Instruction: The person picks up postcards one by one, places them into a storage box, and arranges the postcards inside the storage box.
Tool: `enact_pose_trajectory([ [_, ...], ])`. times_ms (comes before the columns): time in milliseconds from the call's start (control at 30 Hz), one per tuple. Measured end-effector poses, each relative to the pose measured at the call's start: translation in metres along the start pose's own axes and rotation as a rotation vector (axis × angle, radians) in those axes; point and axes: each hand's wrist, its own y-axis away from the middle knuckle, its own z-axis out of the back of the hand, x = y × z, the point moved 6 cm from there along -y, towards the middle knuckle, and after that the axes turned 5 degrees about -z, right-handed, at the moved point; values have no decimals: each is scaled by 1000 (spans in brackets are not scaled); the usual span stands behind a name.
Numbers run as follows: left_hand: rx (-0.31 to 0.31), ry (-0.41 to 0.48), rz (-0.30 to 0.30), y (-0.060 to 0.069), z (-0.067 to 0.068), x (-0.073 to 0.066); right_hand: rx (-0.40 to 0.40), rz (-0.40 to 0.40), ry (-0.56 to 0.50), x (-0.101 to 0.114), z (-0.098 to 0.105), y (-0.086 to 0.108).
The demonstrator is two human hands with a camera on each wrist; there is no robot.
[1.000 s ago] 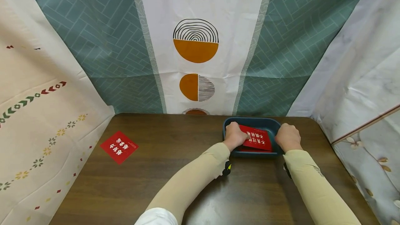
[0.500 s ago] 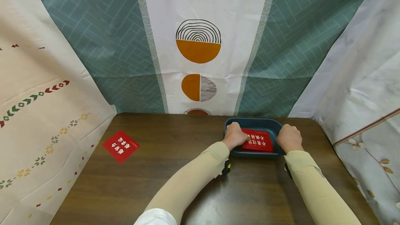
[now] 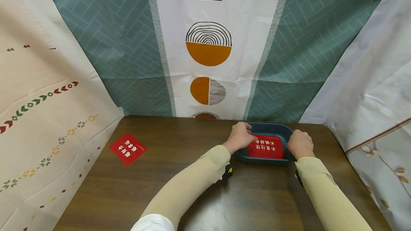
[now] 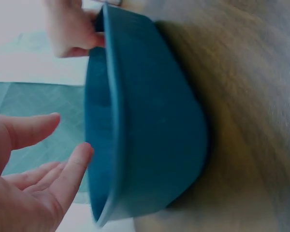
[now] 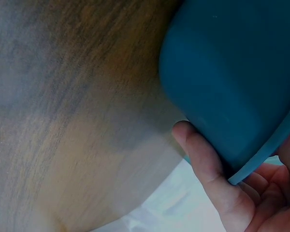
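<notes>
A dark blue plastic tray [image 3: 261,160] stands at the back right of the table. Inside it lies a red card [image 3: 266,147] with white characters. Over the tray's left rim is my left hand [image 3: 240,137]; in the left wrist view its thumb and fingers are spread apart with nothing between them. My right hand [image 3: 300,144] grips the tray's right rim, fingers on both sides of the wall, as the right wrist view shows. Another red card [image 3: 127,149] with white characters lies on the left part of the table, turned like a diamond.
The brown wooden table [image 3: 179,174] meets a patterned curtain [image 3: 205,81] right behind the tray. Patterned cloth [image 3: 48,145] hangs along the left side, and a pale cloth [image 3: 379,117] along the right.
The red card in the tray has gone from tilted under my left hand to lying flat. My left hand has let go and loosened its fingers. The right hand keeps its grip.
</notes>
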Motion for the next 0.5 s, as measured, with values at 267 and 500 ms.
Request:
enact_pose_trajectory([
  [267,-74,119,-140,5,45,-4,11,-3,6,-2,-1,0],
  [500,-213,77,-223,13,97,9,19,-23,5,-2,0,-2],
])
